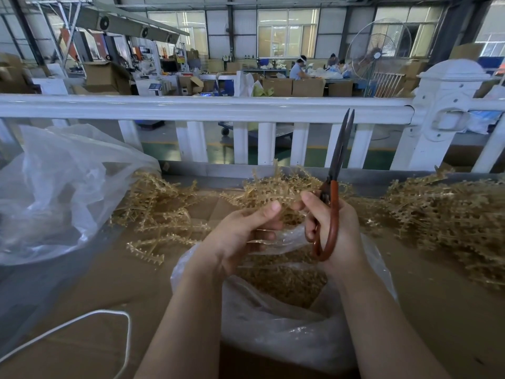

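Left hand (240,236) pinches gold toothed plastic sprue (289,217); right hand (338,228) grips orange-handled dark-bladed scissors (334,187), blades upright, frame centre. Seemingly between snips; next: lower blades to sprue over clear plastic bag (273,337).

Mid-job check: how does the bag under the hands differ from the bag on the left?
The near bag stands open-mouthed with small golden pieces inside; the left bag lies crumpled, contents unclear. The near bag looks smaller than the left bag. Both are thin translucent plastic.
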`<state>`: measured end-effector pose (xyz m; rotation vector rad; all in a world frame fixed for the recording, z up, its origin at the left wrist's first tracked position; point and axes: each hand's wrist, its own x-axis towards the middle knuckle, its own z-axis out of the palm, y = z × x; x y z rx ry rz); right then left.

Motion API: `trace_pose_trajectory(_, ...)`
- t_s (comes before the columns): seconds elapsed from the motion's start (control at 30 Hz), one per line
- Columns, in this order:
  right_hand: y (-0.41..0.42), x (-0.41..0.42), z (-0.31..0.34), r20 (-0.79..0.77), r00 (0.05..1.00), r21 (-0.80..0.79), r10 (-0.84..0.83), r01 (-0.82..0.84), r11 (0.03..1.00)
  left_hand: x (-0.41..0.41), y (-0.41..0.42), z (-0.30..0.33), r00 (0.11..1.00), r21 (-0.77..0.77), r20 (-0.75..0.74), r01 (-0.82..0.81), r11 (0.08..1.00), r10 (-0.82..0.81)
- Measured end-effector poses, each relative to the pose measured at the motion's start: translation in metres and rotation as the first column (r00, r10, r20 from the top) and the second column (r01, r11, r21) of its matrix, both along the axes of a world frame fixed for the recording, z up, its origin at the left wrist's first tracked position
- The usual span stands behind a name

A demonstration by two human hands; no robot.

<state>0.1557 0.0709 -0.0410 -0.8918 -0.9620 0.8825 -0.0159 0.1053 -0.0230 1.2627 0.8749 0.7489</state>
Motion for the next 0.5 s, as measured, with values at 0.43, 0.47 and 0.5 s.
trace_pose_trajectory(0.43, 0.003, -0.009, -0.002, 0.167, 0.986, -0.072, -0.015, 0.027, 0.997, 0.021, -0.004, 0.001, 0.949, 0.243, 0.135, -0.309, 0.920, 0.284)
trace_pose_trajectory(0.47, 0.003, -0.010, -0.002, 0.178, 0.984, -0.078, -0.019, 0.033, 0.996, 0.021, -0.004, 0.002, 0.943, 0.229, 0.151, -0.325, 0.917, 0.297)
trace_pose_trajectory(0.5, 0.003, -0.010, -0.001, 0.188, 0.982, -0.080, -0.022, 0.038, 0.996, 0.021, -0.003, 0.002, 0.939, 0.218, 0.164, -0.332, 0.918, 0.301)
